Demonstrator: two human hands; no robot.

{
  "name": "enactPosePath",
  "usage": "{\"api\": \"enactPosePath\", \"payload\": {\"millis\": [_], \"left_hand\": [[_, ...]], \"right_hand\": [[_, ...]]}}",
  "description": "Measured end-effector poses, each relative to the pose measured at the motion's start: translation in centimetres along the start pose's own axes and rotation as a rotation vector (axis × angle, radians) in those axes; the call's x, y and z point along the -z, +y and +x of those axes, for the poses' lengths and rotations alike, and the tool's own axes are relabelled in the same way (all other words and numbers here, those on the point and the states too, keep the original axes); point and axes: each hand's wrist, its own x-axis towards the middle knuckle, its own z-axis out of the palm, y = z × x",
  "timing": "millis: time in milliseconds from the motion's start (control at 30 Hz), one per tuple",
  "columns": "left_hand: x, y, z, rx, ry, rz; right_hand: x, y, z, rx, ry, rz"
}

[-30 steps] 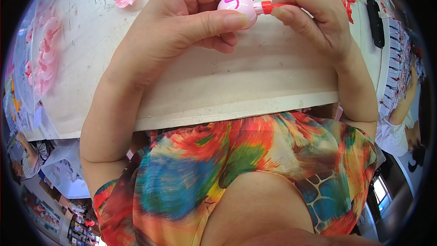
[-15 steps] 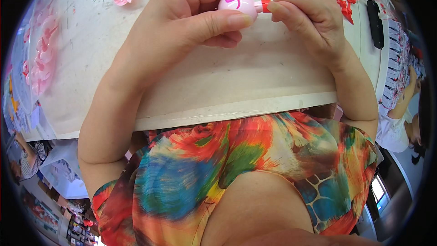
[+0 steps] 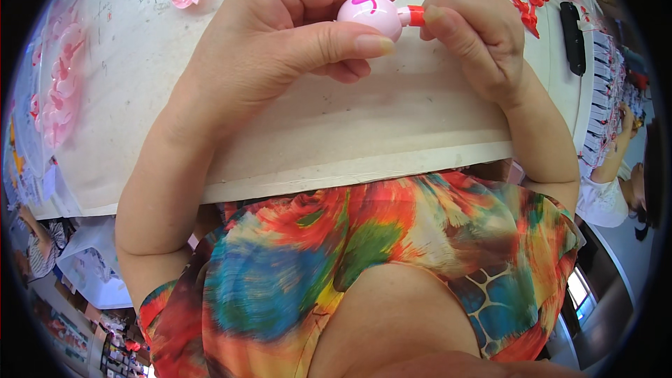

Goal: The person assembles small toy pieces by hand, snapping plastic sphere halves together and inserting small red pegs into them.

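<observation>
While pink ball [image 3: 371,16] is clamped by L hand [image 3: 280,45], red cap [image 3: 416,15] is now pinched closer by R hand [image 3: 479,38], prob. aiding control.

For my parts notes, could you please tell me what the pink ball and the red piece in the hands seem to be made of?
Pink ball: probably hard plastic, glossy, as its smooth curve shows bright highlights. Red piece: likely plastic, from its even colour and clean edge; the right hand partly covers it, so its finish is uncertain.
</observation>
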Motion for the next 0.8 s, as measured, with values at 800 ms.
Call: {"api": "enactPosePath", "payload": {"millis": [800], "left_hand": [[0.20,0.30,-0.65,-0.006,-0.019,0.073]], "right_hand": [[-0.65,0.11,0.45,0.189,-0.043,-0.042]]}}
